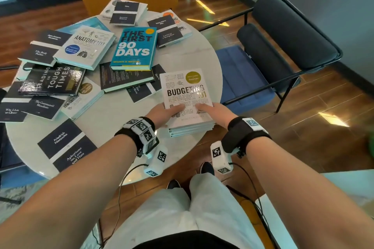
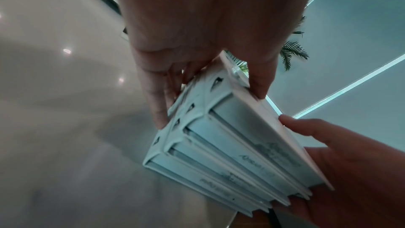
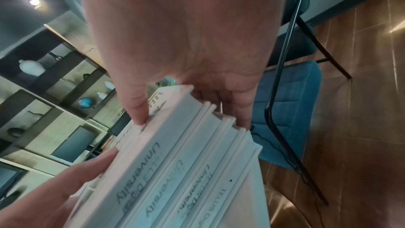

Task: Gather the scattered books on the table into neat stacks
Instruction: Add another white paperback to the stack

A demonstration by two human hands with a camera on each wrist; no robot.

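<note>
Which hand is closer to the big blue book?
Left. The left hand grips the white stack's near-left corner, on the blue book's side. The right hand grips the stack's near-right corner, farther from it. Neither touches it.

Both bare forearms reached forward side by side, each with a black strap and tagged white blocks at the wrist. The left hand (image 1: 162,111) and right hand (image 1: 215,109) gripped the stack of books (image 1: 190,125) from either side, thumbs flat on the top cover, fingers curled down the edges.
</note>
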